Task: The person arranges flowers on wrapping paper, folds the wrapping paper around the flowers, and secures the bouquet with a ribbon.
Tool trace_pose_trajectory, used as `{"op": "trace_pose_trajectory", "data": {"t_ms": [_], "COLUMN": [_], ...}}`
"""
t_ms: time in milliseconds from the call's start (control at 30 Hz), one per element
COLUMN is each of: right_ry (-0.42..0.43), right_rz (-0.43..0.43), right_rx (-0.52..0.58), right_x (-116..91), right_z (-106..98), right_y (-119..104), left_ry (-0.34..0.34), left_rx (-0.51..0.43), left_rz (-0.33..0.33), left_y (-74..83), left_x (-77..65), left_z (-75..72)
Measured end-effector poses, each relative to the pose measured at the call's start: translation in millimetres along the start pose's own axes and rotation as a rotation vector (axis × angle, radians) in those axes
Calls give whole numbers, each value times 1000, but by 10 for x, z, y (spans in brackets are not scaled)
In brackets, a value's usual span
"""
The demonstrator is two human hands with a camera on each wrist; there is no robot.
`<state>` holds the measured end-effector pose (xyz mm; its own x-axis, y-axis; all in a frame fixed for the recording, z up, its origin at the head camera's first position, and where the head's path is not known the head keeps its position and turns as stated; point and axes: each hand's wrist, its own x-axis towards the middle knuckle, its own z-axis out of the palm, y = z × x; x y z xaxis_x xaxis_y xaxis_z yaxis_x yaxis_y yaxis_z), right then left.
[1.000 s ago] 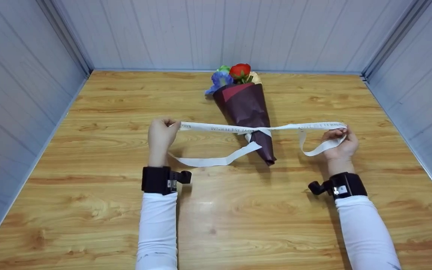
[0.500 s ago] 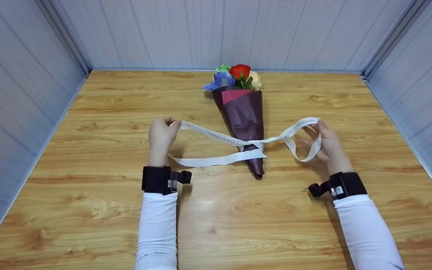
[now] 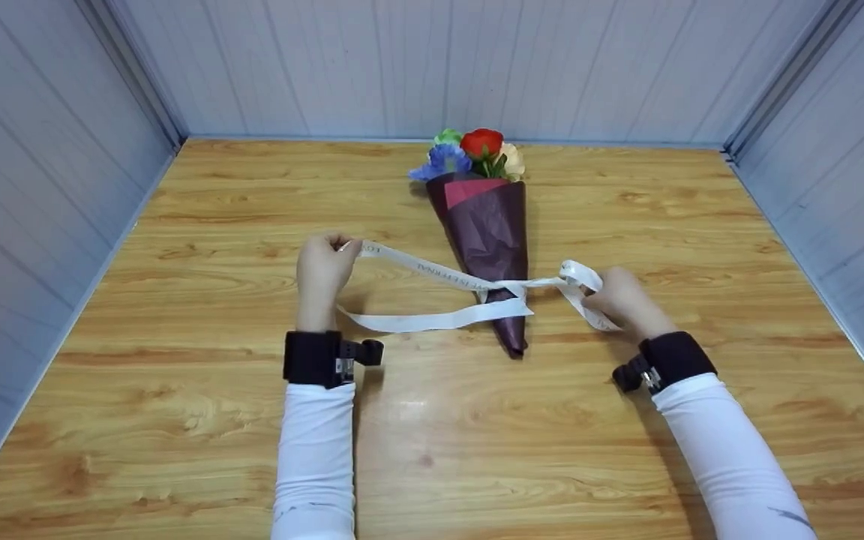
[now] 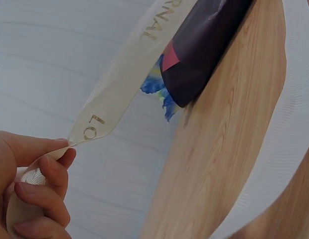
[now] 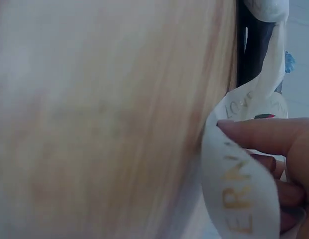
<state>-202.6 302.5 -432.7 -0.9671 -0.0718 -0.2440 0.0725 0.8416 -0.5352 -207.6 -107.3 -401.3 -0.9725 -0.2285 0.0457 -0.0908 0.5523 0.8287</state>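
Observation:
A bouquet [image 3: 488, 225] in dark purple paper lies on the wooden table, its red, blue, green and cream flowers toward the back wall. White ribbon [image 3: 432, 271] with gold lettering wraps its narrow lower part. To the left, my left hand [image 3: 323, 274] pinches one length of the ribbon between thumb and fingers; in the left wrist view the ribbon runs on through the curled fingers [image 4: 50, 199]. My right hand [image 3: 627, 300] pinches the other length, which bends into a loop [image 3: 580, 276] at the fingertips. The right wrist view shows the thumb and fingers [image 5: 264, 134] at the ribbon's edge.
The ribbon's loose tail [image 3: 432, 322] curves from below the left hand across to the bouquet's lower end. Pale panel walls [image 3: 312, 67] enclose the wooden table [image 3: 432, 450] at the back and both sides. Each wrist wears a black camera band.
My right hand has come inward and down, turning palm-down, and its stretched ribbon is now slack and looped. The bouquet's lower end has swung left and toward me. My left hand stays put.

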Motion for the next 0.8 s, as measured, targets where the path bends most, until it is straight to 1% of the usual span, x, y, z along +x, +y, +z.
{"op": "trace_pose_trajectory", "data": {"t_ms": [67,300,400,433,500,533,633,700,733,767,800], "right_ry": [-13,-43,-28,-22,-12,-8,-17,-17,-19,-17,-7], "right_rz": [17,78,88,88,87,84,69,45,29,8,-12], "right_rx": [-7,-114,-128,-116,-15,63,381,546,607,633,633], "right_x": [-28,-80,-75,-71,-63,-60,-59,-65,-66,-65,-62], "right_z": [-40,-229,-257,-262,-259,-255,-247,-235,-224,-210,-191], "right_y": [27,117,123,134,152,162,185,174,159,138,113], "left_ry": [-8,-13,-21,-21,-15,-11,-4,-10,-18,-26,-33], "left_rx": [6,0,10,16,30,32,36,33,27,26,25], "left_rz": [-5,1,-3,-7,-21,-31,-49,-48,-44,-37,-32], "left_y": [-3,2,-12,-17,-25,-29,-35,-30,-27,-22,-17], "left_x": [6,9,21,20,22,22,25,29,31,32,32], "left_z": [-4,-22,-33,-31,-32,-33,-36,-30,-24,-16,-7]}}
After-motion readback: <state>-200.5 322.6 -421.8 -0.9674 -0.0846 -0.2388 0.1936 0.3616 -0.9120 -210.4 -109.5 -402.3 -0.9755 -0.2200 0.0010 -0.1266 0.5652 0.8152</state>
